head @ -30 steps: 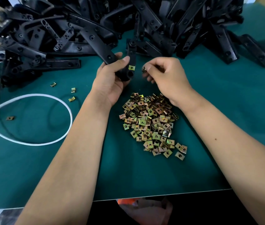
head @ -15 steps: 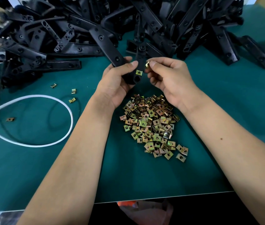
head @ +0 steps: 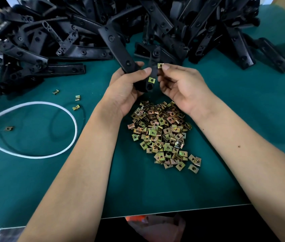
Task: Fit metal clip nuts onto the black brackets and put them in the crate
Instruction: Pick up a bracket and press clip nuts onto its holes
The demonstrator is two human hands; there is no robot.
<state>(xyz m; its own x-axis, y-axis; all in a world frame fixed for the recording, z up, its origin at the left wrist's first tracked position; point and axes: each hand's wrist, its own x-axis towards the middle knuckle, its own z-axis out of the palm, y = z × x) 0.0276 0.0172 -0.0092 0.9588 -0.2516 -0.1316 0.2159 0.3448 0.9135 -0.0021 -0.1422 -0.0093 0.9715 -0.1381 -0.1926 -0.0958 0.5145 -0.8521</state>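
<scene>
L hand grips the black bracket w/ one clip nut fitted, R hand pinches a second clip at its edge above the nut pile; a skewed push could pop it loose.

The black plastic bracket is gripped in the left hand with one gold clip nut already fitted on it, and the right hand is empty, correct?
Not quite. The right hand is not empty: its fingers pinch a second gold metal clip nut beside the black plastic bracket, as the head view shows. The rest stands: the left hand grips that bracket, with one fitted gold clip nut on it.
</scene>
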